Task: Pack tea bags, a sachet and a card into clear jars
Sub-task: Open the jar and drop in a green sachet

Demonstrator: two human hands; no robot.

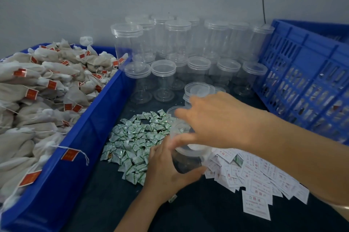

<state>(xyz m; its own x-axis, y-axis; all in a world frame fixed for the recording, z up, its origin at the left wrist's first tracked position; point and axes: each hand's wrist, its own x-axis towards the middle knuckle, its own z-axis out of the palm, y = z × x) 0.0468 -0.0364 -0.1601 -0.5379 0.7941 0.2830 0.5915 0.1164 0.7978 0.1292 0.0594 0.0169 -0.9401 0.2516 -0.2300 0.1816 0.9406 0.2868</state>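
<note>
My left hand (pixel 166 169) grips a clear jar (pixel 187 161) from below, tilted, with dark contents showing through its wall. My right hand (pixel 217 120) is over the jar's mouth, fingers and thumb closed around a white mesh tea bag (pixel 178 127). To the left, a heap of tea bags (pixel 47 80) with red tags fills a blue bin (pixel 85 137). Green-and-white sachets (pixel 136 139) lie in a pile left of the jar. White cards (pixel 260 180) with red print are scattered to its right, partly under my right forearm.
Several empty lidded clear jars (pixel 164 78) stand in rows at the back against the wall. An open jar and a loose lid (pixel 198 89) sit just beyond my right hand. A blue slatted crate (pixel 302 80) holding packed jars borders the right side.
</note>
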